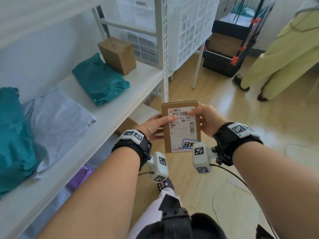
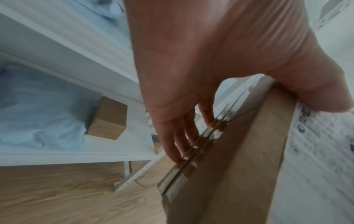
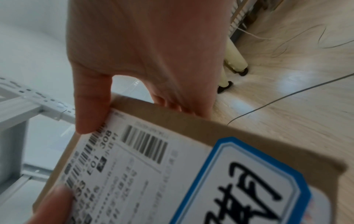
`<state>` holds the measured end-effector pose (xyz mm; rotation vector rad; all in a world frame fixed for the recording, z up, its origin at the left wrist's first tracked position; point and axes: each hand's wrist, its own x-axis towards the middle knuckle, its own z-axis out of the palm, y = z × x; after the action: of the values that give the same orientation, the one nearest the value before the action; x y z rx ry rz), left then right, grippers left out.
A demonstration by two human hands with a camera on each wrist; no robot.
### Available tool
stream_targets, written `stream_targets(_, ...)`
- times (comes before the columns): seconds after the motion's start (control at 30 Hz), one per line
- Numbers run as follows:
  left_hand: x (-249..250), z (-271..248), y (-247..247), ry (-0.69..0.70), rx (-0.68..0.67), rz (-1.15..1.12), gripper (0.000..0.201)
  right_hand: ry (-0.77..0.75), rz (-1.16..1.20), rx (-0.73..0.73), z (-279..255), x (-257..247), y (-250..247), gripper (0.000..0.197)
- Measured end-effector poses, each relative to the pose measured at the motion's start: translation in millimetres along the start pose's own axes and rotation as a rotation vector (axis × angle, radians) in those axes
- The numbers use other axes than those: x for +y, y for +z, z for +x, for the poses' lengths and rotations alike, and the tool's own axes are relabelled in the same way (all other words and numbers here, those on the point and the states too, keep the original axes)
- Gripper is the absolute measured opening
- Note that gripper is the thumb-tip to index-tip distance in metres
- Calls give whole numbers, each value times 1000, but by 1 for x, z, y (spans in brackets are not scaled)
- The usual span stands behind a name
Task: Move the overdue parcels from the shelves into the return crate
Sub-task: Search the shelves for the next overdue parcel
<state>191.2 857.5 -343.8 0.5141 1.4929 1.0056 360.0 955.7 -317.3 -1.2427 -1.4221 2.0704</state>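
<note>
Head view, both hands gripping labelled parcel [image 1: 181,126], sticker (blue-bordered) half hidden by wrist camera [image 1: 201,156]

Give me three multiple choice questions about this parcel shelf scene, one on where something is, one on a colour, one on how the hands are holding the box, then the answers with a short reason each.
1. Where does the brown cardboard box that nobody holds stand?
A. on the floor
B. at the far end of the white shelf, behind a teal bag
C. on top of a crate

2. What colour is the border of the sticker at the near corner of the held parcel?
A. red
B. green
C. blue

3. How is the held parcel gripped?
A. by the left hand and the right hand, thumbs on the label
B. by the right hand alone
C. lying on an open palm

Answers: 1 B, the head view shows it on the shelf by the upright. 2 C, the right wrist view shows a blue frame. 3 A, both thumbs press the label face.
</note>
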Motion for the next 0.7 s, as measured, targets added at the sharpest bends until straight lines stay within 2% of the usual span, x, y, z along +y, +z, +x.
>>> stream_targets(0.17, 33, 65, 28, 3, -63, -6, 51, -7, 2, 55, 42, -23, -49, 23)
stream_targets(0.33, 72, 131, 46, -5, -117, 28, 68, 12, -11, 86, 91, -57, -89, 21)
stream_targets(0.43, 101, 167, 54, -1, -130, 31, 69, 8, -21, 91, 121, -78, -111, 20)
stream_targets(0.5, 119, 187, 58, 3, -123, 53, 64, -3, -26, 84, 138, -89, -123, 22)
stream_targets(0.6, 141, 209, 67, 3, -106, 69, 44, -12, -21, 97, 160, -103, -139, 29)
stream_targets(0.7, 158, 227, 76, 10, -88, 47, 40, -6, -33, 99, 178, -116, -155, 29)
